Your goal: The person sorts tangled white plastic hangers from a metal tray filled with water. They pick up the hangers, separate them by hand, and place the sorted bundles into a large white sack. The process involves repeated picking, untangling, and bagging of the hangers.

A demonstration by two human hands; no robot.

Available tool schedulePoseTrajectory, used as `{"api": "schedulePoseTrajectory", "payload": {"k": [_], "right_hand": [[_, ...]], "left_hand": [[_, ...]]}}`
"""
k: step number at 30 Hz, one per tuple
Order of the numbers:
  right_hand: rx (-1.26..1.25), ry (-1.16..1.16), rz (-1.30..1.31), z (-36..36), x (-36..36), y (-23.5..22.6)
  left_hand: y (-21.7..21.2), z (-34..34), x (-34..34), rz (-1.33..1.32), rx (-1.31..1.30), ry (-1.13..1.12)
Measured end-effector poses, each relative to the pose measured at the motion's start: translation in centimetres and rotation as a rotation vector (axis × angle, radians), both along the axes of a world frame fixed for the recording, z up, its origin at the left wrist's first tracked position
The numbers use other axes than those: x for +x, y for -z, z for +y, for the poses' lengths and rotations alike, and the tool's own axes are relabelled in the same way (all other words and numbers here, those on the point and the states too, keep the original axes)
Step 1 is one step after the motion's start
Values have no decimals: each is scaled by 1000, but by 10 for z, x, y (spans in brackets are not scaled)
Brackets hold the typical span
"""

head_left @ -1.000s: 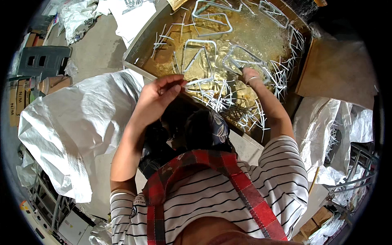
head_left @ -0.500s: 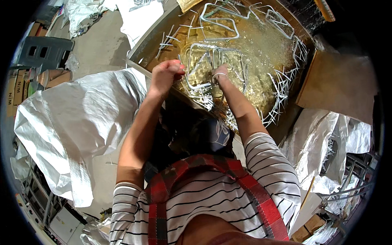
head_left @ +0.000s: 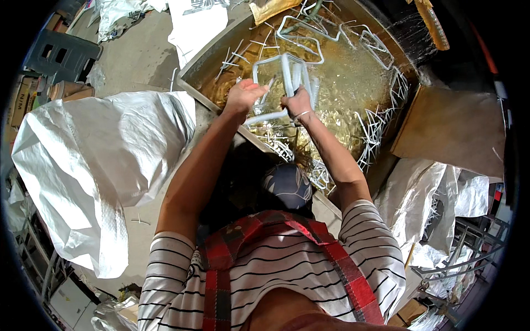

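A wide metal tub (head_left: pixel 205 99) of yellowish, rippling water stands in front of me. My right hand (head_left: pixel 298 103) is closed round the near end of a white bent frame (head_left: pixel 287 71), lifted and slightly blurred. Just left of it, my left hand (head_left: pixel 243 99) hovers over the tub's near left side with its fingers drawn together. A thin pale strip (head_left: pixel 270 84) shows by those fingertips; whether they grip it, I cannot tell. Another white frame (head_left: pixel 267 117) lies between and beneath both hands.
More white frames (head_left: pixel 320 52) lie at the tub's far side. Thin white strips (head_left: pixel 376 129) are heaped along its right edge. A large white sack (head_left: pixel 99 154) stands at left, a brown board (head_left: pixel 450 132) at right.
My right hand has risen from the water, raising and tilting the white frame. My left hand has shifted right toward it, its fingers now pointing right.
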State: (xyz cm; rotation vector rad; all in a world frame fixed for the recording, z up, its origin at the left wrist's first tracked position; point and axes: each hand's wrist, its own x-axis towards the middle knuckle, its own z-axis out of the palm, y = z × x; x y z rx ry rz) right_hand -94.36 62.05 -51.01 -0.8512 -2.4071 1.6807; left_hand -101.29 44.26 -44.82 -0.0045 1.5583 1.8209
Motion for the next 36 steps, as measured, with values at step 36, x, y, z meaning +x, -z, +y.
{"api": "schedulePoseTrajectory", "payload": {"k": [36], "right_hand": [[922,152,-239,195,83,-53]], "left_hand": [[-73,-17,-21,506,-8,-148]]}}
